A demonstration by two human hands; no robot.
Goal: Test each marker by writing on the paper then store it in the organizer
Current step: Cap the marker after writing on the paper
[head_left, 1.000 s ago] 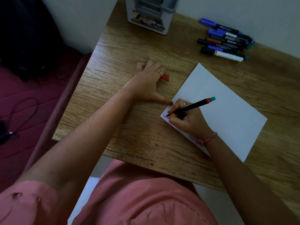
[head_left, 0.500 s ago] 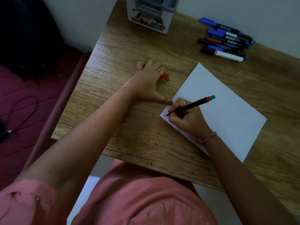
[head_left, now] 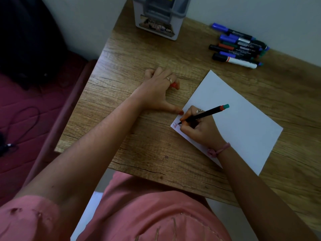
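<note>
Currently mid-test: right hand pinches the marker, tip on the paper's near-left corner, red scribble there. Left hand rests on the desk just left of the paper, fingers curled round what looks like the red cap. Next I'd guess: recap, then carry to the organizer, well beyond the paper at the desk's back edge. Route looks open; spare markers lie beyond the paper's far-right side.
</note>
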